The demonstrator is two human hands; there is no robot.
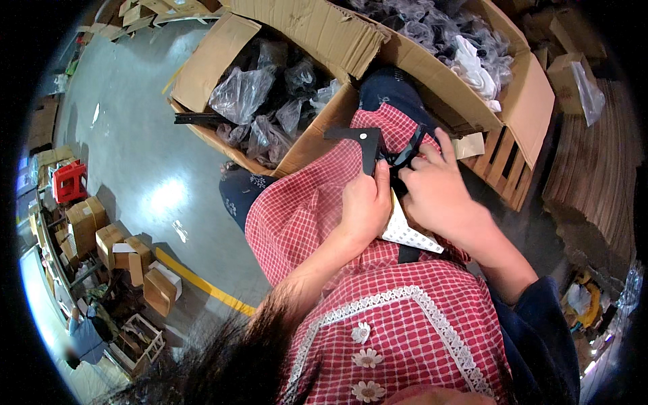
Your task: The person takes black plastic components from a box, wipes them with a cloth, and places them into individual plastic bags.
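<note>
My left hand (pixel 366 206) is closed around a flat black L-shaped piece (pixel 368 145) with a small white dot near its corner. The thumb presses along its lower end, above my lap. Close beside it, my right hand (pixel 435 196) has its fingers bent at a glossy black curved strip (pixel 407 156); the index finger is stretched out. Whether the strip and the L-shaped piece are joined is hidden by the fingers. Below both hands, a white patterned wedge (pixel 410 233) with small dark marks shows between the wrists, over my red checked apron (pixel 297 216).
An open cardboard box (pixel 317 145) of plastic-wrapped dark parts stands ahead. To its right a larger carton (pixel 439 74), full of clear bags, rests on a wooden pallet (pixel 503 165). Flattened cardboard (pixel 594 162) is stacked at right. Small boxes (pixel 88 223) and a red stand (pixel 69 181) are at left.
</note>
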